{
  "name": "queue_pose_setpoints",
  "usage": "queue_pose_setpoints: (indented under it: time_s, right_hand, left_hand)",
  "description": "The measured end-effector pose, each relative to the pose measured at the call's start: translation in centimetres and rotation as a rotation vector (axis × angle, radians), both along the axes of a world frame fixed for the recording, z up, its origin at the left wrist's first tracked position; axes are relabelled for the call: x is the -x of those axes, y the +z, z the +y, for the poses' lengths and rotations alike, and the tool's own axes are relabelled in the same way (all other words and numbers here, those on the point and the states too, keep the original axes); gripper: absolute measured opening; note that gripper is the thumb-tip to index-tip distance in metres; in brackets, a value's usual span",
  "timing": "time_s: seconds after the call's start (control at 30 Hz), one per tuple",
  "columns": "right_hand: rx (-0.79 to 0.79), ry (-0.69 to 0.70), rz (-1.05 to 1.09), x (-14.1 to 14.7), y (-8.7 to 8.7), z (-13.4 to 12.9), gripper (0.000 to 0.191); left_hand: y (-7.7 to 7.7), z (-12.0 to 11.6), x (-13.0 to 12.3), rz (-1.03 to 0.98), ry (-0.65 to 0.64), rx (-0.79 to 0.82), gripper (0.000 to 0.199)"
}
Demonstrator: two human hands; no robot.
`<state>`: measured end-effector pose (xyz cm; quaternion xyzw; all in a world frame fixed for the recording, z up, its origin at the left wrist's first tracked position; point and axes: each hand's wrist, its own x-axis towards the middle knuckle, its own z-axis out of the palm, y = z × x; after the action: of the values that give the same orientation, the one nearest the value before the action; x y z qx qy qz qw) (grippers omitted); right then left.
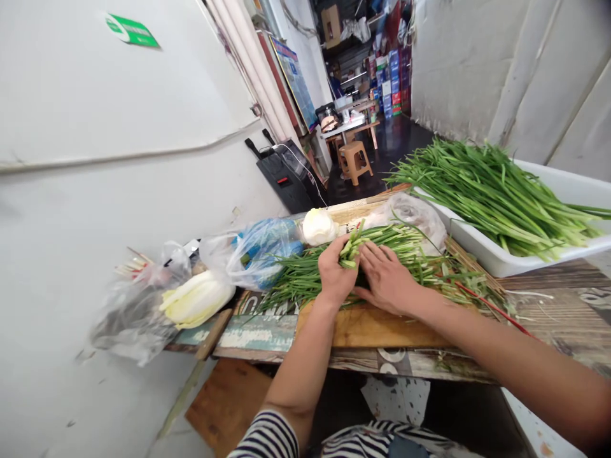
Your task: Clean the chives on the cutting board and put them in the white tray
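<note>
While clamping green stems (pixel 350 253) at centre frame in left hand (pixel 335 275), grip snugly without bruising; steady cut ends lightly with right hand (pixel 389 281), fingers outstretched alongside, near wooden board (pixel 377 329).

Shows no word readable in full, only large pale letters, partly covered, on the tabletop (pixel 261 331), white print too small to read on the green wall sign (pixel 132 31), and blurred print on the blue poster (pixel 294 81) further back.
</note>
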<state>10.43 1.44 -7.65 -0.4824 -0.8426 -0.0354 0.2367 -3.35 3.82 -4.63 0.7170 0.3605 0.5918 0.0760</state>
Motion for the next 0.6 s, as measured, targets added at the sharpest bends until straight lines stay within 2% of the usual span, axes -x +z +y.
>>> queue_pose_setpoints:
  time_s: [0.1,0.2,0.27,0.37,0.43,0.5,0.53,0.6]
  right_hand:
    - [0.067,-0.063,-0.075,1.9,-0.8,0.8,0.067]
    - [0.090,-0.095,-0.121,2.2,-1.2,1.5,0.062]
    - [0.081,-0.104,-0.124,2.1,-1.5,1.6,0.060]
    - [0.058,-0.101,-0.099,2.0,-2.0,1.6,0.056]
    - [0.029,-0.090,-0.082,1.9,-2.5,1.7,0.055]
    - [0.000,-0.082,-0.075,2.0,-2.9,1.9,0.054]
    - [-0.008,-0.083,-0.076,2.0,-3.0,2.0,0.053]
    - [0.001,-0.096,-0.085,2.0,-2.9,2.0,0.053]
  left_hand:
    - [1.0,0.1,0.2,-0.086,0.015,0.079,0.019]
    - [3.6,0.6,1.7,-0.328,0.038,0.129,0.024]
    - [6.4,1.6,3.7,-0.564,0.003,0.135,0.026]
    - [12.1,3.8,7.7,-0.833,-0.077,0.131,0.025]
    - [16.1,5.2,10.1,-0.860,-0.095,0.120,0.023]
    - [19.5,6.3,11.4,-0.819,-0.126,0.110,0.024]
    - [20.8,6.8,11.5,-0.826,-0.151,0.125,0.024]
    - [22.4,7.5,10.6,-0.850,-0.181,0.211,0.022]
